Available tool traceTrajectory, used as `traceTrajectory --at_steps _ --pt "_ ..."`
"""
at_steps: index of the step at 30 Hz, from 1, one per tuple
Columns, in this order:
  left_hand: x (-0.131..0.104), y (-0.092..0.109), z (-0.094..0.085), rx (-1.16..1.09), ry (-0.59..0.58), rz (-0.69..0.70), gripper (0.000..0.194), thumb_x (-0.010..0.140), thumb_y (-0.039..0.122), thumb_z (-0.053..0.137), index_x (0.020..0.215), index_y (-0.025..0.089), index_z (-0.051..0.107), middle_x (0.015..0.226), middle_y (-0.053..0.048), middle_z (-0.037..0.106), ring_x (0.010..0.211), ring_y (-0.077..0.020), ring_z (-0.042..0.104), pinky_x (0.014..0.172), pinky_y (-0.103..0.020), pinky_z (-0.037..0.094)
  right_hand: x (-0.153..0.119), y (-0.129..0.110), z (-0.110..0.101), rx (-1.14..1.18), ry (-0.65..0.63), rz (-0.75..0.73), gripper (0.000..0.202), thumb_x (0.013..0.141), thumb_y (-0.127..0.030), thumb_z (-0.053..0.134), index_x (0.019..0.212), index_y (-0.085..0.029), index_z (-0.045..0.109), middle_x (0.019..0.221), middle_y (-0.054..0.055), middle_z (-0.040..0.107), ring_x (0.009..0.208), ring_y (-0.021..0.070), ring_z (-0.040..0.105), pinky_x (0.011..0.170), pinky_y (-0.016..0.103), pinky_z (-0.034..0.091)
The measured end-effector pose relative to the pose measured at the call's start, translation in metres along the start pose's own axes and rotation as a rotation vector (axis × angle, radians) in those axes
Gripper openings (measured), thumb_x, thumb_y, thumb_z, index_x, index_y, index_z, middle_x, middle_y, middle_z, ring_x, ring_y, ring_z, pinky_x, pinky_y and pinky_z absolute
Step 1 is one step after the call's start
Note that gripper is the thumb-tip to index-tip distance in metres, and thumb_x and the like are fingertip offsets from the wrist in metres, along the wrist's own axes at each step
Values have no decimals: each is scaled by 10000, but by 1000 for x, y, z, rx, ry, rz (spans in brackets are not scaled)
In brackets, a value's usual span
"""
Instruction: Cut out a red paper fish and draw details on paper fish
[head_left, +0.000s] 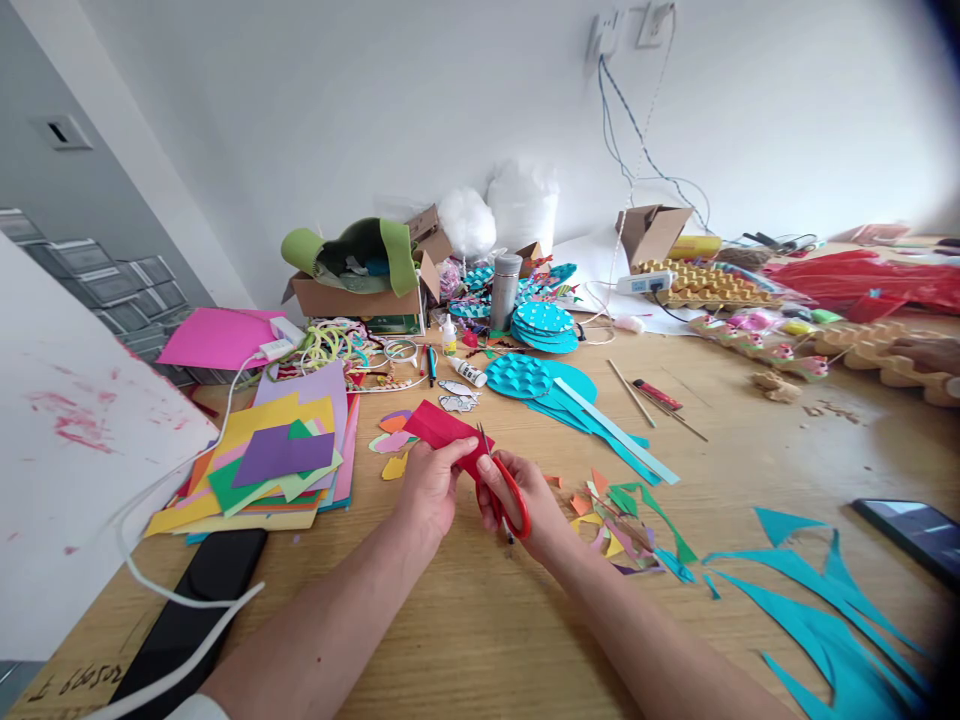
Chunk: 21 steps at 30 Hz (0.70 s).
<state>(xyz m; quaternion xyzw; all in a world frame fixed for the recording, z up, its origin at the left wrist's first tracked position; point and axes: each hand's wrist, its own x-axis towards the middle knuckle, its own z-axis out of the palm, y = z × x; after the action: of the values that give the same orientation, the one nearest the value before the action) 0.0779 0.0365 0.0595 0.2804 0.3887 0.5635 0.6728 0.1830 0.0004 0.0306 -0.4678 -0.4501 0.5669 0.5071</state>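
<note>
My left hand (433, 487) pinches a strip of red paper (441, 428) near its right end, with the thumb on top. Fingers of my right hand (529, 495) are wrapped round the red handles of a pair of scissors (516, 500). The scissor blades point up and away, at the right end of the red paper. Just beyond my left hand lie small cut shapes in purple, orange, pink and yellow (394, 466). Beside my right hand are coloured paper scraps (622, 500).
Stacked coloured paper (281, 455) and a black phone (202, 590) with a white cable lie left. Blue discs (517, 376), a glue bottle (469, 372) and a metal flask (505, 292) stand or lie beyond. Blue offcuts (817, 610) and another phone (915, 535) are right.
</note>
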Motion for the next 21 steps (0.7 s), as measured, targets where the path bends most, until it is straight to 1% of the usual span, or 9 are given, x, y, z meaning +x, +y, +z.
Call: traceTrajectory --at_steps 6,11,15,21 --pt "0 0 1 -1 3 14 225 469 134 795 616 143 625 578 13 648 556 -126 593 588 -250 459 -1 -2 1 0 0 5 510 705 -658 655 649 -195 450 441 -58 512 299 73 456 309 179 320" --pt "1 1 0 2 3 20 219 476 131 789 609 143 615 571 16 642 557 -125 593 588 -246 460 0 0 0 16 6 6 498 684 -632 688 661 -195 449 447 -61 523 293 75 462 303 175 313" --pt "1 0 -1 12 -22 37 229 497 142 784 650 146 612 600 15 651 572 -124 593 592 -244 458 0 0 0 16 9 21 494 683 -626 691 667 -200 442 442 -62 522 295 80 466 306 178 318" --pt "3 -1 -2 36 -18 57 251 501 152 784 671 148 599 607 16 646 579 -127 584 602 -256 456 0 1 0 16 -6 10 492 702 -625 682 672 -192 449 462 -58 526 312 76 474 314 174 323"
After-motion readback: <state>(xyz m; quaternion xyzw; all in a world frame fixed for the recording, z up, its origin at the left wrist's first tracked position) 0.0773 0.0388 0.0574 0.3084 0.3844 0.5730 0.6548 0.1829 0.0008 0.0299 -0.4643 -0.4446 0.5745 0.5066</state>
